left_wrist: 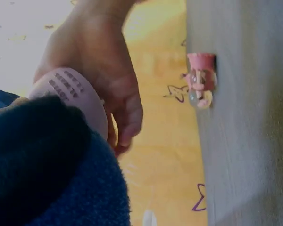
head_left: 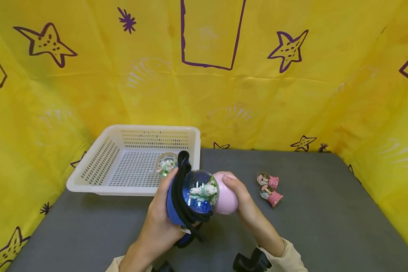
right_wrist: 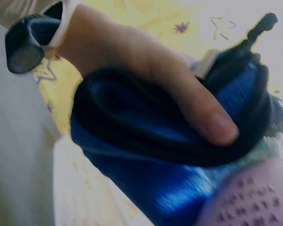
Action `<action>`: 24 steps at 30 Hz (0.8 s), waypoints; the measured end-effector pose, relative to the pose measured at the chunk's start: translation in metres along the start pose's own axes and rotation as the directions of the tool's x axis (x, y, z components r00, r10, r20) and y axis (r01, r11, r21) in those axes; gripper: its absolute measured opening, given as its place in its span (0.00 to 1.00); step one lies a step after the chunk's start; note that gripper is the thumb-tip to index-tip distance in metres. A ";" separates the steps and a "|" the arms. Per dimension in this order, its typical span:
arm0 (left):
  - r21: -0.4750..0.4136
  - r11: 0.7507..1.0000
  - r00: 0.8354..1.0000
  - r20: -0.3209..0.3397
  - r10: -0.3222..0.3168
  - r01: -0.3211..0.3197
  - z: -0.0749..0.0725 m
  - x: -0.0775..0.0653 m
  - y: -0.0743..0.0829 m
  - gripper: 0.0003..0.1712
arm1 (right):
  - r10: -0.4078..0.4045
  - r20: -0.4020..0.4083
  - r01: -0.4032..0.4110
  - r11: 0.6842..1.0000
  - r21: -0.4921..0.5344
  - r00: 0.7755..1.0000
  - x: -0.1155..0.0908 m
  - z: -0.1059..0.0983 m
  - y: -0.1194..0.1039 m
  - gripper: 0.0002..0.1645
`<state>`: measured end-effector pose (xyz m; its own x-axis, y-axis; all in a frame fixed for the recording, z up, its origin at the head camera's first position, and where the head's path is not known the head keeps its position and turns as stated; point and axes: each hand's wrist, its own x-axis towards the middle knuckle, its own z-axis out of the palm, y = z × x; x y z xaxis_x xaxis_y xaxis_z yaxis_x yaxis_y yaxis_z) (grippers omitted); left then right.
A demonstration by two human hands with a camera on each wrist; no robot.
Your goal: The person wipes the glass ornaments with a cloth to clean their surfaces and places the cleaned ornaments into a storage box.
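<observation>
Between my hands is a snow globe [head_left: 200, 190] with a white figure and blue glitter inside, tilted on its side. My right hand [head_left: 242, 194] grips its rounded pink base [head_left: 226, 196]. Lettering shows on that base [right_wrist: 250, 197] in the right wrist view. In my left hand [head_left: 158, 221] is a bunched blue cloth [head_left: 171, 209] with black edging, against the glass; part of the dome lies behind it. My left thumb [right_wrist: 219, 127] presses over the cloth's folds in the right wrist view.
A white plastic basket [head_left: 88, 187] stands at the back left with a clear globe [head_left: 166, 162] inside. Two small pink-based globes [head_left: 273, 198] lie on the grey table [head_left: 319, 211] to the right. Yellow patterned fabric [head_left: 204, 90] hangs behind and at both sides.
</observation>
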<state>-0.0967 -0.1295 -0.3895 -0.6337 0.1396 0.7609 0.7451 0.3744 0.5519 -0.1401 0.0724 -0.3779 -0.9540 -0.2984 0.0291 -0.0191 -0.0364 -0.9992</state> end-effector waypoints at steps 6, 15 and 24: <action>-0.060 0.990 0.992 -0.004 -0.130 0.129 0.001 -0.002 0.001 0.65 | -0.175 -0.144 0.167 0.984 -0.060 0.974 -0.002 0.004 0.006 0.23; -0.121 0.958 0.964 -0.016 -0.265 0.261 -0.003 0.004 0.007 0.70 | -0.296 0.120 0.319 0.902 -0.292 0.948 0.000 -0.021 0.005 0.22; -0.122 0.970 0.978 0.014 -0.210 0.210 -0.006 0.005 0.006 0.63 | -0.218 0.371 0.331 0.903 -0.274 0.903 0.002 -0.032 0.005 0.36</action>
<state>-0.0941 -0.1323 -0.3798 -0.7788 0.0711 0.6232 0.6152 0.2807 0.7367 -0.1522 0.1022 -0.3842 -0.7459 -0.6154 0.2547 -0.4149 0.1301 -0.9005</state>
